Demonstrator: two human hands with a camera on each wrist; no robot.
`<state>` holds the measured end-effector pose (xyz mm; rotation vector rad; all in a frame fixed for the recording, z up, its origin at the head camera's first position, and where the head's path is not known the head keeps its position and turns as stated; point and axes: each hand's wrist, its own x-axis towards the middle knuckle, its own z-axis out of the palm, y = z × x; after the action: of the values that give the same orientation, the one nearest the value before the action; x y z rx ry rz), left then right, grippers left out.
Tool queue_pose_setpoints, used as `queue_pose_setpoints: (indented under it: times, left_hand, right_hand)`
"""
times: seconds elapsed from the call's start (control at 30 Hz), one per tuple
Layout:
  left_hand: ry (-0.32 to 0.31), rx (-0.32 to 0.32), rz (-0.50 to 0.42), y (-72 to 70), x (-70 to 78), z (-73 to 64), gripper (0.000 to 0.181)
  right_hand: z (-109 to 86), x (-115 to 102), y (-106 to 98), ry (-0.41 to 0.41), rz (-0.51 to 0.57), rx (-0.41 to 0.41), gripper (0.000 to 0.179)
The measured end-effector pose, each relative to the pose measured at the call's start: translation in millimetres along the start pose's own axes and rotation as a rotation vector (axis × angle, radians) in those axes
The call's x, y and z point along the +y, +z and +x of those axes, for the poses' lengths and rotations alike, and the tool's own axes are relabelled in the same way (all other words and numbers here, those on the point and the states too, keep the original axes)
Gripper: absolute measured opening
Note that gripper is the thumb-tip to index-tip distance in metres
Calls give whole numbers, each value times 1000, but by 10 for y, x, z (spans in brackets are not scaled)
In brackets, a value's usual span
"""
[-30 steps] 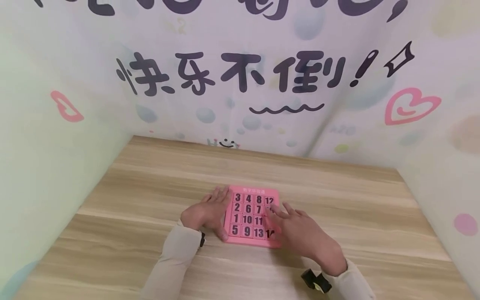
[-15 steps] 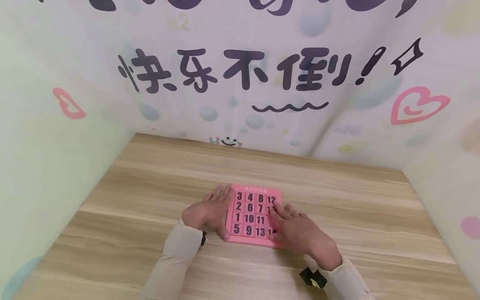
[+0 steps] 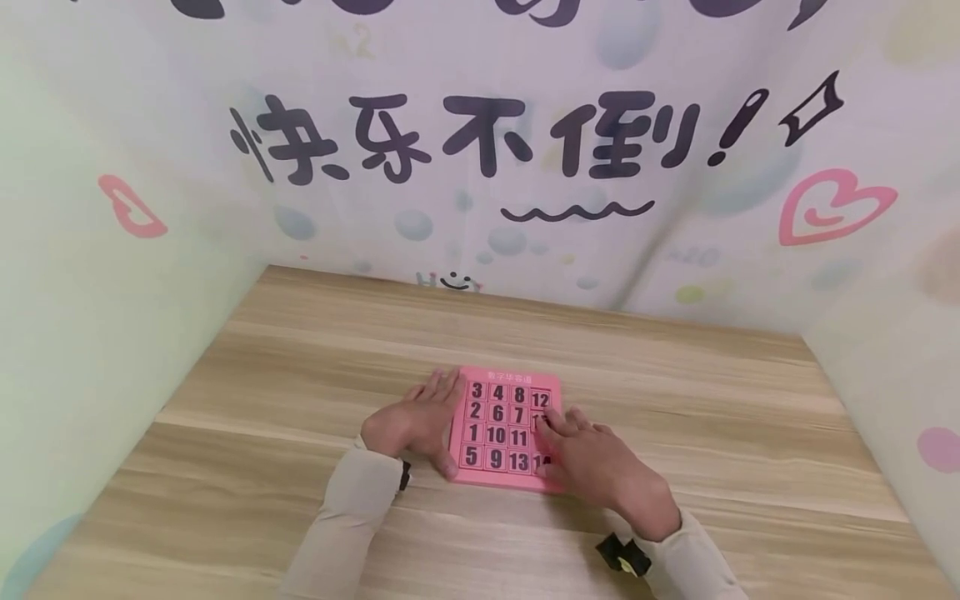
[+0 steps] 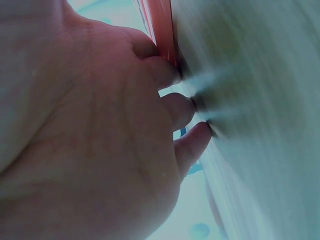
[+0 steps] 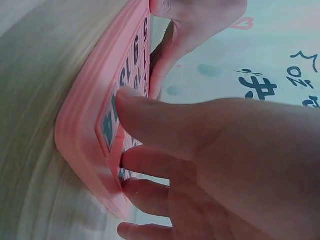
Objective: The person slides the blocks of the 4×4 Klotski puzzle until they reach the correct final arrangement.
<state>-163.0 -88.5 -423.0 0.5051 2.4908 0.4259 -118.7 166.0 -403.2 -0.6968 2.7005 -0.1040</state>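
Note:
A pink number slide puzzle point(image 3: 506, 479) lies flat on the wooden table, its black-numbered tiles facing up. Along its left edge rests my left hand point(image 3: 416, 421), thumb at the near corner and fingers spread by the far one. In the left wrist view, three fingertips point(image 4: 182, 112) meet the tabletop beside the pink side wall point(image 4: 162, 30). My right hand point(image 3: 600, 462) reaches over the right column: its thumb point(image 5: 142, 112) touches the 14 tile point(image 5: 107, 129), and two fingers touch the tile below 12, whose number is mostly covered. A bare slot point(image 5: 116, 147) shows between these two tiles.
The wood-grain table point(image 3: 300, 350) extends around the puzzle. A white printed backdrop point(image 3: 420, 225) with black lettering stands behind it, and pale walls point(image 3: 135, 317) close in both sides. Dark bands point(image 3: 622, 554) sit at the wrists.
My right thumb has come down onto the 14 tile, covering more of it, and the right fingers have drawn in slightly. The left hand stays at the puzzle's edge.

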Motion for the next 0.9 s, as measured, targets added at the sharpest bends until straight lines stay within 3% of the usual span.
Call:
queue_pose_setpoints:
  times: [0.47,0.9]
  left_hand:
    - [1,1,-3,3,-5,6,138]
    - [5,-4,-5,-5,-6,1,139]
  right_hand:
    - [-17,-46,-21,24,6,-33,57]
    - [-59,-70,-49,-37,-74,-10,55]
